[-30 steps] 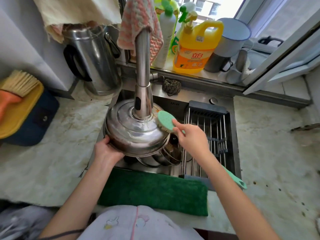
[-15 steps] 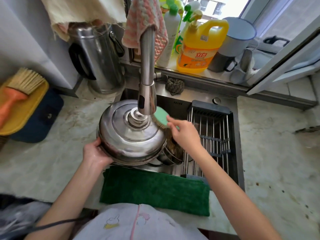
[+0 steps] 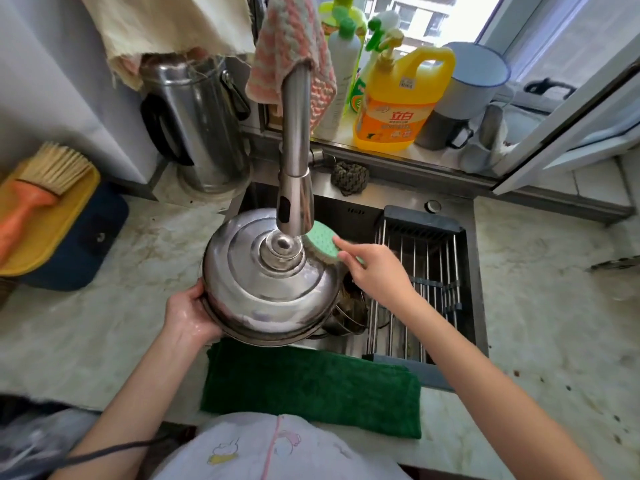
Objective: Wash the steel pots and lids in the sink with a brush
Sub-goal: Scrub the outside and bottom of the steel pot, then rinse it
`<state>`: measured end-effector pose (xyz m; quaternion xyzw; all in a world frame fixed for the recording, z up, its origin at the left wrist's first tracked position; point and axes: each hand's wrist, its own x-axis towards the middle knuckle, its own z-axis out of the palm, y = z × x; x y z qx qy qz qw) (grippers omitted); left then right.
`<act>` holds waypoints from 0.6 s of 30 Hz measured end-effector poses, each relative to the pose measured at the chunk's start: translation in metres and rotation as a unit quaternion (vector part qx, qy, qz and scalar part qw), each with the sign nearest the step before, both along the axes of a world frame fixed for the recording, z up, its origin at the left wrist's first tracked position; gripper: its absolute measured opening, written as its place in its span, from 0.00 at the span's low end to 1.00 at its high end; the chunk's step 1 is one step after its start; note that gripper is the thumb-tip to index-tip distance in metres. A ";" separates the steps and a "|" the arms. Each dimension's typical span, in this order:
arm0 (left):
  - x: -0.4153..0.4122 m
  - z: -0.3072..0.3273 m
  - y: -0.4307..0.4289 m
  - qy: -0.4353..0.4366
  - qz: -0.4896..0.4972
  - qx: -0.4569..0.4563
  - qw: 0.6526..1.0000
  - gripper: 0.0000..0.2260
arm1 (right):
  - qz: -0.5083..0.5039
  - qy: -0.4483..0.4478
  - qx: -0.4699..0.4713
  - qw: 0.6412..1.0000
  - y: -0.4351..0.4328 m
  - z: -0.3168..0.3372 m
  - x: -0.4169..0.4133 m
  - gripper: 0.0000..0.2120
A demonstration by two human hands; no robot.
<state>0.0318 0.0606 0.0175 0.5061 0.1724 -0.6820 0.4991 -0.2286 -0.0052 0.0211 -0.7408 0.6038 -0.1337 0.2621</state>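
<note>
The left hand [image 3: 188,315] grips the near-left rim of the steel lid [image 3: 263,292], held over the sink's [image 3: 346,211] left half. The right hand [image 3: 375,271] holds the green brush [image 3: 320,244], forefinger on its back, bristles against the lid. The tap [image 3: 294,161] hangs over the lid's knob and hides part of the brush. Pots [image 3: 349,317] lie underneath, beside a wire rack [image 3: 426,271].

The faucet spout [image 3: 294,168] hangs just over the lid [image 3: 263,282] and its knob, barring any straight drop from 12 o'clock. My right hand [image 3: 377,271] comes in from 3 o'clock, the brush [image 3: 320,242] tight beside the spout. Pots [image 3: 349,313] fill the basin under the lid's 4 o'clock edge, and the wire rack [image 3: 426,271] spans the sink's right half. At 6 o'clock the green towel [image 3: 311,386] lies flat and low. At 9 o'clock the counter [image 3: 104,323] gives room beside my left hand [image 3: 188,313]. At 11 o'clock the tall steel jug [image 3: 201,126] blocks.
</note>
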 end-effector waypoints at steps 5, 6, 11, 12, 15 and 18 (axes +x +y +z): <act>-0.014 -0.011 -0.006 -0.009 -0.001 -0.016 1.000 0.16 | -0.126 -0.074 0.026 0.989 -0.028 -0.001 0.004 0.15; -0.014 -0.012 -0.008 -0.024 -0.001 -0.022 0.999 0.16 | -0.110 -0.068 0.028 0.991 -0.030 0.005 0.008 0.15; -0.028 -0.006 -0.019 -0.091 -0.060 -0.054 0.993 0.14 | 0.001 -0.004 0.029 1.000 -0.045 0.044 0.026 0.15; -0.034 -0.006 -0.021 -0.093 -0.069 -0.055 0.992 0.14 | 0.051 0.013 0.011 0.999 -0.042 0.053 0.033 0.15; -0.050 -0.008 -0.027 -0.086 -0.091 -0.049 0.991 0.13 | 0.191 0.082 -0.002 0.978 -0.025 0.066 0.041 0.12; -0.066 -0.011 -0.034 -0.091 -0.106 -0.045 0.989 0.12 | 0.119 0.162 -0.029 0.979 -0.045 0.074 0.027 0.13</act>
